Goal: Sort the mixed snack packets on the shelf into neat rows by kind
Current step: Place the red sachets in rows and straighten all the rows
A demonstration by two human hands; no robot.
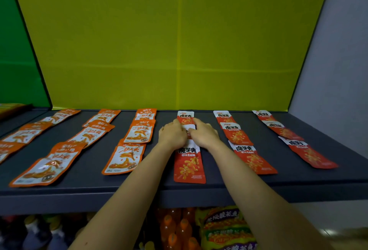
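While left hand (172,135) and right hand (205,134) both pinch middle red-and-white foil snack packet (188,126) — 12 o'clock on dark grey shelf (298,178) — square it to red packet (189,164) at 6 o'clock, edges parallel, overlap even.

On the dark shelf (39,196), left hand (172,135) and right hand (206,135) pinch the middle red packet (188,128) of its row; orange packets (139,133) lie leftward

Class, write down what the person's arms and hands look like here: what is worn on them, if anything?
Left arm and right arm are bare to the frame's edge, no sleeves. Left hand and right hand: no gloves, watch, ring or bracelet visible.
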